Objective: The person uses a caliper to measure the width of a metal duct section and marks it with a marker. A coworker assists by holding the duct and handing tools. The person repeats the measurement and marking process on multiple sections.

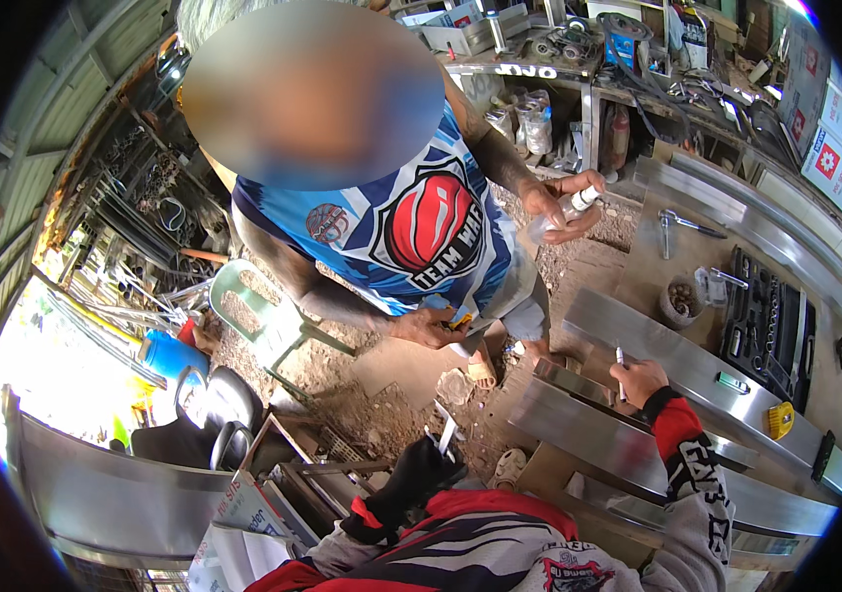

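My left hand (425, 472), in a black glove, is closed on a slim white strip (447, 431) that points up and away from me; what the strip is, I cannot tell. In my bare right hand (643, 381), a white pen (620, 361) is pinched upright over the long metal bars (658, 345). A person in a blue jersey stands across from me. One of that person's hands (564, 209) grips a clear spray bottle (576, 204) with a white top. The other hand (428, 328) is low by the waist, near something small and yellow.
On the right bench lie a black socket set case (768, 321), a ratchet (689, 225), a plastic tub (681, 301) and a yellow tape measure (781, 420). A pale green chair (255, 306) stands at left. A curved metal sheet (105, 483) is at lower left.
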`<state>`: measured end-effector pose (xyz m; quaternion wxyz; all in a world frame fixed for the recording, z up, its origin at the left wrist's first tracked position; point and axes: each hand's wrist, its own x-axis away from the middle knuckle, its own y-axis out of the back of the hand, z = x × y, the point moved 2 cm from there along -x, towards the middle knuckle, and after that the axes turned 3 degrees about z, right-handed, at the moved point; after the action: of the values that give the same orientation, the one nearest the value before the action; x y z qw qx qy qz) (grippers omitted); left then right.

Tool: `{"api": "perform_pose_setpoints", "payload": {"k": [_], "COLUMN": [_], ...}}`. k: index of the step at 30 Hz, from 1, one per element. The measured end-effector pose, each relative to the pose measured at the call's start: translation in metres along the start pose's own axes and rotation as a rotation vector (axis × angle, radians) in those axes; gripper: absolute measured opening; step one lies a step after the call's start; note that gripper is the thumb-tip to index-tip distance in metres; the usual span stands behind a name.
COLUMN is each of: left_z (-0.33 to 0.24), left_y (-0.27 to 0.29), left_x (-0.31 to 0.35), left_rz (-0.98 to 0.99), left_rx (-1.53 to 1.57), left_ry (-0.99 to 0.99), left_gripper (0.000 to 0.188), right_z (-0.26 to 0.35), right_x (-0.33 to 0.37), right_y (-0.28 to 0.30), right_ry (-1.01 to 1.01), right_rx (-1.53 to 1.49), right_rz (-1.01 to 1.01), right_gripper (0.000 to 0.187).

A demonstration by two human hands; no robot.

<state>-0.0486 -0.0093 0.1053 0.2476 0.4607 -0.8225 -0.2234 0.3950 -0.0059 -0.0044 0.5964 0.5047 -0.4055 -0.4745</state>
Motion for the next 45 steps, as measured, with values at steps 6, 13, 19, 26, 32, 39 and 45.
{"api": "perform_pose_setpoints", "payload": {"k": [6, 13, 19, 26, 32, 39, 45], "left_z": [-0.022, -0.087, -0.105, -0.104, -0.102, -0.099, -0.088], "left_y": [-0.008, -0.027, -0.034, -0.02, -0.008, 0.006, 0.001], "left_x": [-0.02, -0.046, -0.054, -0.06, -0.061, -0.057, -0.048], "left_rz": [0.078, 0.147, 0.307, 0.286, 0.314, 0.371, 0.437], "left_rx": [0.751, 0.99, 0.984, 0.971, 0.94, 0.64, 0.773], "left_ry": [0.084, -0.227, -0.214, -0.234, -0.345, -0.478, -0.371], "left_gripper": [0.021, 0.04, 0.03, 0.019, 0.024, 0.015, 0.015], "right_z": [0.073, 0.219, 0.233, 0.219, 0.228, 0.246, 0.256], "right_x": [0.02, 0.024, 0.026, 0.044, 0.042, 0.022, 0.016], "right_y": [0.066, 0.096, 0.123, 0.16, 0.191, 0.189, 0.174], "right_ry": [-0.223, -0.166, -0.132, -0.264, -0.381, -0.42, -0.4], "right_rx": [-0.451, -1.46, -1.233, -1.526, -1.429, -1.367, -1.434], "right_rz": [-0.786, -1.126, -1.072, -0.888, -0.681, -0.517, -0.647], "right_gripper": [0.02, 0.033, 0.033, 0.066, 0.066, 0.049, 0.024]}}
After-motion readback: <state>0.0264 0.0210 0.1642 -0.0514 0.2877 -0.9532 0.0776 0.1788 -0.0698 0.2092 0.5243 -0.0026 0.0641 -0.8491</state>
